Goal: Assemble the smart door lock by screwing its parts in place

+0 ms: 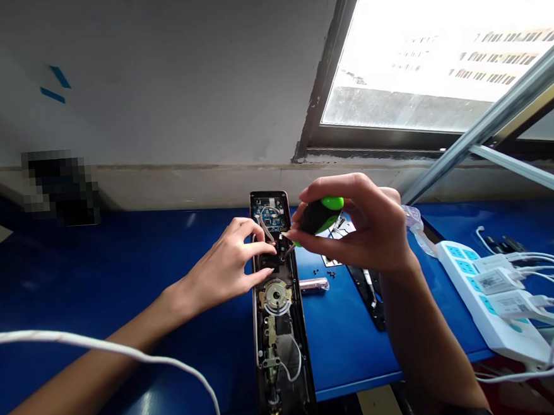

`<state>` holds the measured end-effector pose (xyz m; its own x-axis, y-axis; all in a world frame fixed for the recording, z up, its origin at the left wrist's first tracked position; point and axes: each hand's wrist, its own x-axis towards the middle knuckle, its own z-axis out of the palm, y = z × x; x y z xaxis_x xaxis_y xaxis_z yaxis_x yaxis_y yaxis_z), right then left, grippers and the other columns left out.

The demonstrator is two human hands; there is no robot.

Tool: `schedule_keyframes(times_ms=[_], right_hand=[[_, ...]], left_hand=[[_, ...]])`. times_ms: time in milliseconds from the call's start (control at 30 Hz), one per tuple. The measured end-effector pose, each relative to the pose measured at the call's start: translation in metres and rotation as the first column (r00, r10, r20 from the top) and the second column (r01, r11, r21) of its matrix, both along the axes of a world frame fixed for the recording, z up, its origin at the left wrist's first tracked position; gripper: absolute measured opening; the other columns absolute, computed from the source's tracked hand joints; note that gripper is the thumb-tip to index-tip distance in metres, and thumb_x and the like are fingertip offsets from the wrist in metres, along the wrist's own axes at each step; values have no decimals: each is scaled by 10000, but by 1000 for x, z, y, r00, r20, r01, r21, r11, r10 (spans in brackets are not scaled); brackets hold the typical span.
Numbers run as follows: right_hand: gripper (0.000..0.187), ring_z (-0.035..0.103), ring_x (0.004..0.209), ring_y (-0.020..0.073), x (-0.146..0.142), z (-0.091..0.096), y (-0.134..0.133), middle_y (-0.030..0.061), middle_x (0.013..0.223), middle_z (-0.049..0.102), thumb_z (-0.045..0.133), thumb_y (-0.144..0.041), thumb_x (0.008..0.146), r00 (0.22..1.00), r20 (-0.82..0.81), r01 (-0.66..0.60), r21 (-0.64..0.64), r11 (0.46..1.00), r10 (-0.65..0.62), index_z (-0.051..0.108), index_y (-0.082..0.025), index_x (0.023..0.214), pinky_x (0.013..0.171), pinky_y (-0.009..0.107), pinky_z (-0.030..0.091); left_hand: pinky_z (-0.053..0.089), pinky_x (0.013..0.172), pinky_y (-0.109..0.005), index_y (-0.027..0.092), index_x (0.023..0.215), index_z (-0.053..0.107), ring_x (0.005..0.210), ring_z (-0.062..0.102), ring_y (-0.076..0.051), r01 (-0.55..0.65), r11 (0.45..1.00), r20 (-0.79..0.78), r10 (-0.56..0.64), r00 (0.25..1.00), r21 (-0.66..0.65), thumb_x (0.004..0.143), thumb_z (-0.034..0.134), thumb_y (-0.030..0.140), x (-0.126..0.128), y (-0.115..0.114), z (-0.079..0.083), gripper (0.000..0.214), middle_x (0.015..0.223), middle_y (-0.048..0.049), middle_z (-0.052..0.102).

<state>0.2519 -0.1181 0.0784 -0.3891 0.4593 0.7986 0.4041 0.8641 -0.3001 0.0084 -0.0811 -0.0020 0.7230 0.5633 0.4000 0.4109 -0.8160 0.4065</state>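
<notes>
you are gripping a screwdriver (320, 217) in your closed right hand (354, 227), its chunky black-and-green handle wrapped in your fingers and its thin shaft reaching toward the dark centre of an opened door lock panel (282, 359). your left hand (228, 258) is lying partly open across that long, narrow panel, with its curved fingertips (268, 248) resting among the pale wires just below a small circuit board (268, 214). the panel is lying lengthwise on a glossy blue table (344, 361), with a round brass-coloured latch mechanism (275, 294) showing below your left hand. just right of the panel, a shiny metal cylinder (313, 285) and tiny black screws (322, 271) are lying on the table. the table is offering open room left of the panel, while a white power strip (483, 300) with plugged-in adapters is sitting toward the right edge.
</notes>
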Motion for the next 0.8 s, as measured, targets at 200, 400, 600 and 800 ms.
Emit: schedule_keyframes(times_ms=[200,400,600,800], right_hand=[[451,798,832,185,-1,0,0,13,1044,794,872,-185,808,1000,-1,10,2,1000,-10,660,-268,1198,718,330,696],[450,801,849,179,-1,0,0,23,1060,795,871,-164,806,1000,11,10,7,1000,-10,662,-235,1198,735,303,684],[439,795,816,159,-2,-3,2,17,1043,795,873,-204,828,999,37,8,51,999,-9,668,-229,1216,748,271,670],[469,773,814,157,-4,-4,6,25,1085,795,842,-228,877,998,59,-31,45,999,28,662,-254,1309,751,285,658]], left_hand=[[556,1076,-507,230,1118,788,1256,545,-312,-7,1000,-2,7,1000,-25,880,820,265,0,2,0,243,1209,-108,626],[557,1064,-500,219,1109,787,1243,543,-307,-11,1000,-8,11,1000,-22,893,807,265,1,2,1,222,1192,-106,615],[558,1048,-473,227,1098,783,1220,549,-295,-17,999,-5,17,1000,-38,888,810,283,1,5,-2,219,1170,-90,607],[554,1052,-474,241,1106,781,1201,581,-287,-32,994,43,36,998,-101,884,810,324,1,8,-8,238,1185,-77,609]])
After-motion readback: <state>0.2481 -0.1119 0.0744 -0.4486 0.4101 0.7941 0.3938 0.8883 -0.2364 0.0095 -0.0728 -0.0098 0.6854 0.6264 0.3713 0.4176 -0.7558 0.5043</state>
